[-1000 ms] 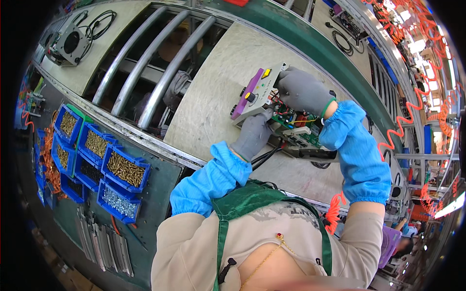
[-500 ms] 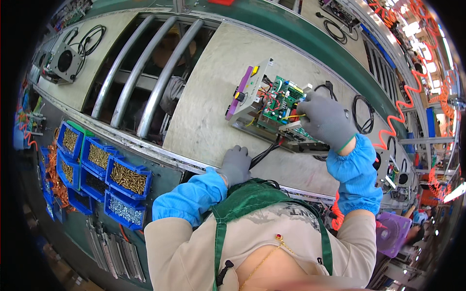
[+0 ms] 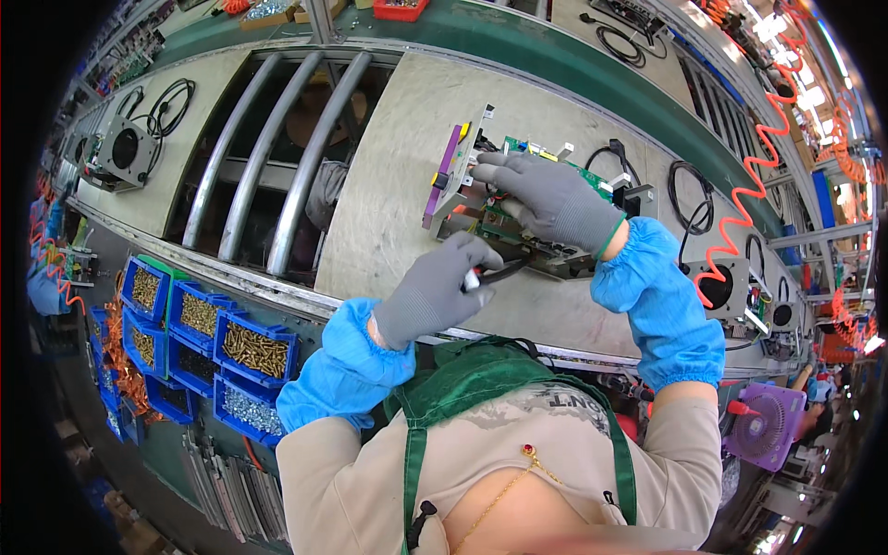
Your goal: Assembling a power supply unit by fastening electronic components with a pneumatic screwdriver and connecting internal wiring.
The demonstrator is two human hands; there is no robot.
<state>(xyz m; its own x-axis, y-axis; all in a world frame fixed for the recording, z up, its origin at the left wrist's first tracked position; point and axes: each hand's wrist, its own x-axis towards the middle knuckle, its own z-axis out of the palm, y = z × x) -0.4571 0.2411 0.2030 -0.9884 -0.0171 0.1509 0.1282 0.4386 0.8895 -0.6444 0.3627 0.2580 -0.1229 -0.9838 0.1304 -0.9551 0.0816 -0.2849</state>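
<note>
Gloved right hand (image 3: 553, 199) lies over the green circuit board (image 3: 518, 190) on its metal frame, fingers spread flat on it — the board sits on the pale worktop (image 3: 398, 166). Left hand (image 3: 435, 289), just below, has its fingers curled tight on a black cable (image 3: 504, 271) with a red-and-white end.

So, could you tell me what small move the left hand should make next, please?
Probably bring the black cable up to the green circuit board: the left hand pinches its white-tipped end just below, while the right hand rests on the board.
</note>
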